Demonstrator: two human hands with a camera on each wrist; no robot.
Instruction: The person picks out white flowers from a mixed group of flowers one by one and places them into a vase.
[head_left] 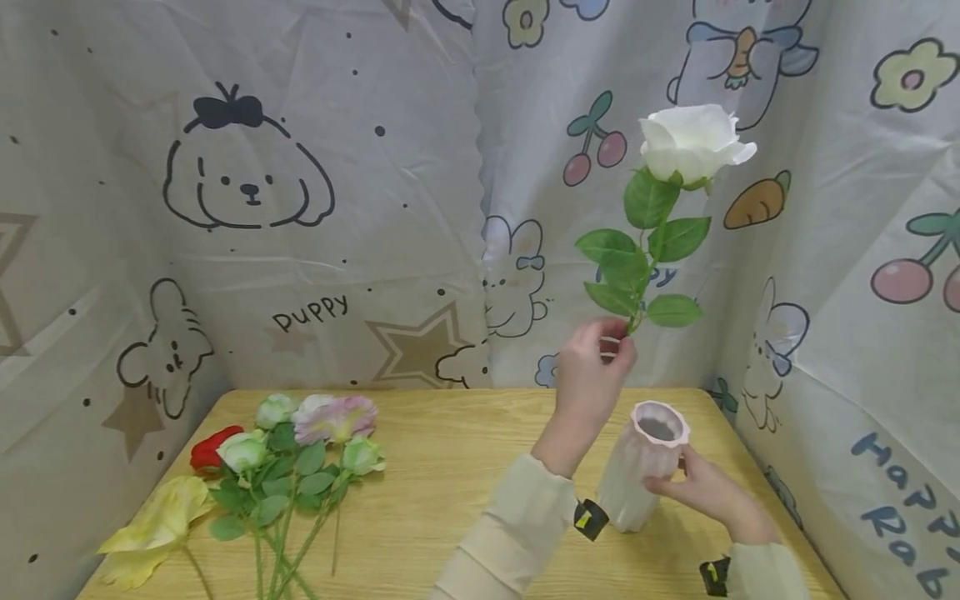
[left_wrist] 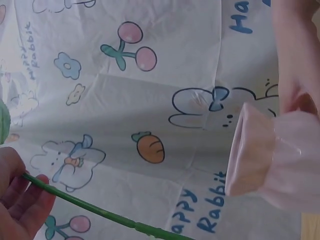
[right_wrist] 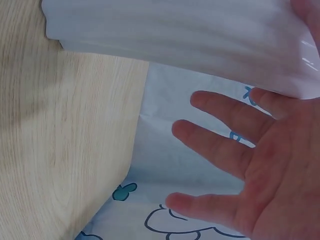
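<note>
My left hand (head_left: 596,367) pinches the green stem of a white rose (head_left: 693,146) between thumb and fingers, holding it upright above the table. In the left wrist view the bare lower stem (left_wrist: 120,218) slants down past the fingers. A pale pink fluted vase (head_left: 633,475) stands on the table, its scalloped mouth facing up. My right hand (head_left: 708,492) grips the vase near its top with thumb and forefinger. The other fingers (right_wrist: 215,140) are spread away from the vase in the right wrist view. The rose is up and behind the vase mouth in the head view.
On the left of the wooden table (head_left: 442,467) lie several artificial flowers: a red rose (head_left: 213,450), a yellow flower (head_left: 153,525), a pink-purple one (head_left: 337,419) and pale green roses (head_left: 243,452). Printed cloth (head_left: 405,167) walls the table at the back and sides.
</note>
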